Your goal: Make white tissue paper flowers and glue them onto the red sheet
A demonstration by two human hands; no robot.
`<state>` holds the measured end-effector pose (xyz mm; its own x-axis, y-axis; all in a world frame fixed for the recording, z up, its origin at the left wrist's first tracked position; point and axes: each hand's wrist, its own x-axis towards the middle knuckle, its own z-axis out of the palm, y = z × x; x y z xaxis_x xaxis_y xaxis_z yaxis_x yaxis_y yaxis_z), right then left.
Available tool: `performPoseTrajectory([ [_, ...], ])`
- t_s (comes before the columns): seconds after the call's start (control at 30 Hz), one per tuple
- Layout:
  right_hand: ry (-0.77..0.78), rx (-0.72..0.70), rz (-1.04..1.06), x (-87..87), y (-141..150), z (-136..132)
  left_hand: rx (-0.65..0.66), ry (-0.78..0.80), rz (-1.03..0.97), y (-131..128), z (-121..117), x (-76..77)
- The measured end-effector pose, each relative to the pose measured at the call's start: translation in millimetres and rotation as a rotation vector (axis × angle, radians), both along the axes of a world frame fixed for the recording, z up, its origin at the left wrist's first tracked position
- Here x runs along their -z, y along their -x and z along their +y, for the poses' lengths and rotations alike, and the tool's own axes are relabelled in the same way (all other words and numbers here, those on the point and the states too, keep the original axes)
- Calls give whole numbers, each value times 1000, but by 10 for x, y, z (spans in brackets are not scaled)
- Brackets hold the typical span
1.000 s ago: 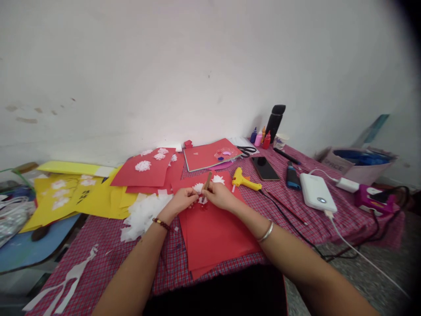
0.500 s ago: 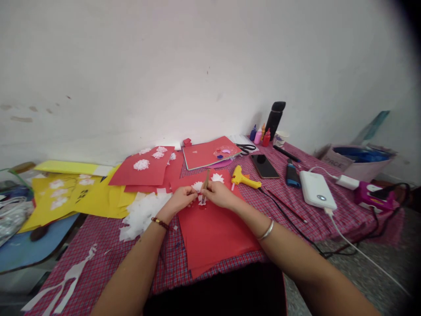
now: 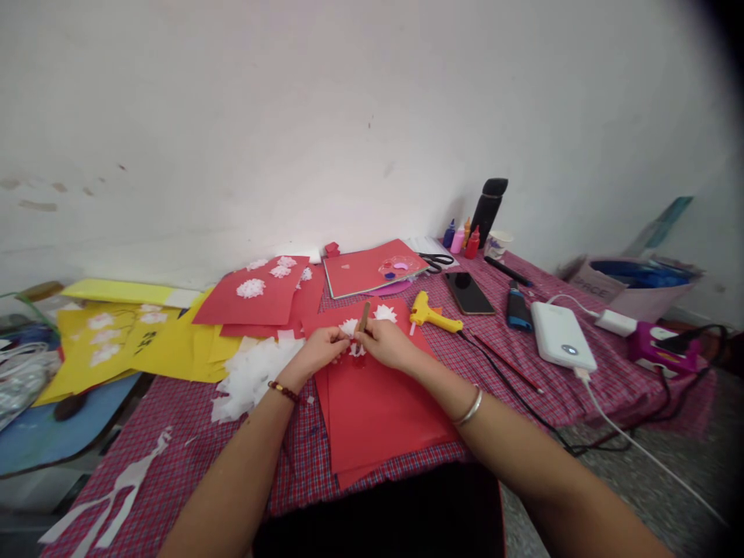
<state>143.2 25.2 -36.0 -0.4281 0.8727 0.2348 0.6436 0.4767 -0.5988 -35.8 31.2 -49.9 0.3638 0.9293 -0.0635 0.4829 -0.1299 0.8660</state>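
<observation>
My left hand (image 3: 321, 354) and my right hand (image 3: 388, 344) meet over a stack of red paper sheets (image 3: 377, 407) on the checked tablecloth. Both are closed. The left pinches a small white paper flower (image 3: 356, 349). The right grips a thin brown stick (image 3: 363, 318) that points down at that flower. More white paper flowers (image 3: 384, 313) lie on the red sheet just beyond my fingers. A heap of white paper scraps (image 3: 249, 376) lies beside my left wrist.
A yellow glue gun (image 3: 433, 315) with its black cord lies right of my hands. Behind it are a phone (image 3: 468, 293), a white power bank (image 3: 563, 335), scissors (image 3: 437, 262), paint bottles (image 3: 463, 241) and a black flask (image 3: 487, 211). Red sheets with flowers (image 3: 256, 298) and yellow sheets (image 3: 133, 345) lie left.
Both hands stay together on the flower with the stick. Only the view has shifted slightly.
</observation>
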Motion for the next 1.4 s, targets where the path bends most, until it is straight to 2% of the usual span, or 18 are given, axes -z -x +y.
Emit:
performPoseTrajectory([
  [0.17, -8, 12, -7, -6, 13, -10, -1, 9, 9, 2, -5, -13],
  [0.43, -4, 10, 47, -28, -12, -20, 54, 46, 66, 40, -46, -128],
  [0.87, 1, 8, 119, -30, -25, 9, 83, 13, 135, 31, -75, -163],
  [1.2, 37, 70, 400, -91, -96, 78, -46, -7, 79, -42, -42, -27],
  [1.3, 60, 66, 438, -112, -102, 74, -64, -8, 56, -47, -103, -188],
  [1.4, 97, 56, 485, -141, -110, 61, -109, -75, -71, 164, -316, -590],
])
